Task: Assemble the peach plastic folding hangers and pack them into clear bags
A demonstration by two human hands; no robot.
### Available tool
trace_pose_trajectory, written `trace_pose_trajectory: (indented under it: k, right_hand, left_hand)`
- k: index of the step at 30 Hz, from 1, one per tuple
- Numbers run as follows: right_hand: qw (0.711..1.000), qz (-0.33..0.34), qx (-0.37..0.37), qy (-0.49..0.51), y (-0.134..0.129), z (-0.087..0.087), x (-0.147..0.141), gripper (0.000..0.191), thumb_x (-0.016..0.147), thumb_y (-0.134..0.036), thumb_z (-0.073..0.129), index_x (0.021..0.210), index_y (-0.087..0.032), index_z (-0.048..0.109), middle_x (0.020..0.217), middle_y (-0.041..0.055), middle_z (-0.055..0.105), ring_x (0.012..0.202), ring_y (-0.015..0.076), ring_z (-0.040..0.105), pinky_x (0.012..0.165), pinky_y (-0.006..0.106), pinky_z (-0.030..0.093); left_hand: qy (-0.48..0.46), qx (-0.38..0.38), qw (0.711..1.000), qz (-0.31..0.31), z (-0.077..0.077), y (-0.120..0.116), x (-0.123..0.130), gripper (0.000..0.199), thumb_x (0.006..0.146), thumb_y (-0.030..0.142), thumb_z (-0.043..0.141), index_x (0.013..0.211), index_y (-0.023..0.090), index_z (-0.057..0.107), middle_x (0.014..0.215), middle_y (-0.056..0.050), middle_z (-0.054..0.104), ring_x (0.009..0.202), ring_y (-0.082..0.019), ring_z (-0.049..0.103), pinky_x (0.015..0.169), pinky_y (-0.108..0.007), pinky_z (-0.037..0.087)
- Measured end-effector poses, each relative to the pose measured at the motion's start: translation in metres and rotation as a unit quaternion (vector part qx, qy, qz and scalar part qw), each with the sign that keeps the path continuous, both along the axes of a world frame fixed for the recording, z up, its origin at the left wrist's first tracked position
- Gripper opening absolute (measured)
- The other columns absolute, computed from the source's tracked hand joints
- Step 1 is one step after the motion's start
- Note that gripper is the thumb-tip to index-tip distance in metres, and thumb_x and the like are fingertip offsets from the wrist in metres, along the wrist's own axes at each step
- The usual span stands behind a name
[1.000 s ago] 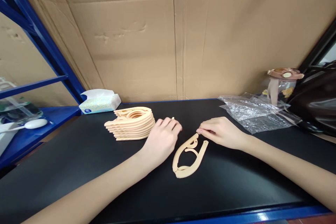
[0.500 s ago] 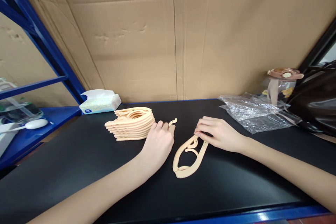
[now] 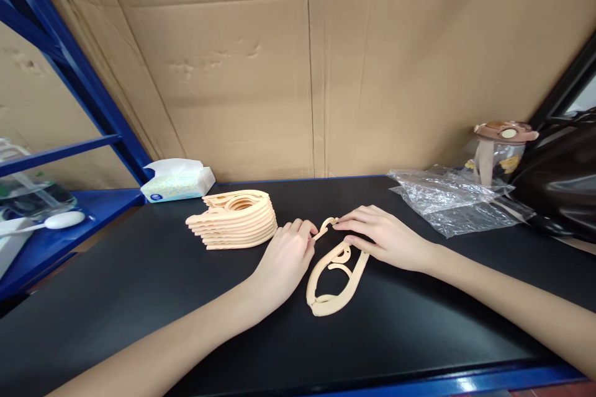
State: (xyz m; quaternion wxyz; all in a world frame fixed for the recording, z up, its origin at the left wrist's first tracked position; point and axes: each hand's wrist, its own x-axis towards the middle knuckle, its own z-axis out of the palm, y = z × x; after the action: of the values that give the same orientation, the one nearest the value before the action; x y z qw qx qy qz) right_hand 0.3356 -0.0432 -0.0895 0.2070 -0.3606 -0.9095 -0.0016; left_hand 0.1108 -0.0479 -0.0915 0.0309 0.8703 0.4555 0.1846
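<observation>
A cream folding hanger, folded into a loop, lies flat on the black tabletop in front of me. My left hand is closed at the fingertips on the lower end of a small cream hanger hook. The thumb of my right hand presses on the top end of the folded hanger. Its other fingers stretch forward, and their tips touch the curved end of the hook. Left of my left hand stands a neat stack of folded hangers of the same colour.
A tissue pack sits at the back left. Clear plastic bags lie at the back right, in front of a bottle with a brown lid. Cardboard walls off the rear, and a blue metal frame rises on the left.
My left hand has shifted right, bringing the hook closer to my right hand. The fingers of my right hand have reached forward to the hook's end. The folded hanger stays in place.
</observation>
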Motion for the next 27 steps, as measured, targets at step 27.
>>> trace_pose_trajectory:
  k: [27]
  right_hand:
    - [0.912, -0.067, -0.145, 0.379, -0.006, 0.001, -0.006, 0.021, 0.085, -0.041, 0.058, 0.093, -0.023, 0.066, 0.092, 0.0024, 0.066, 0.084, 0.0176, 0.06, 0.079, 0.032, 0.047]
  left_hand:
    - [-0.073, -0.037, 0.978, -0.19, 0.002, -0.013, 0.006, 0.057, 0.087, 0.019, 0.058, 0.137, 0.023, 0.03, 0.115, -0.004, 0.057, 0.103, -0.018, 0.054, 0.089, -0.033, 0.047]
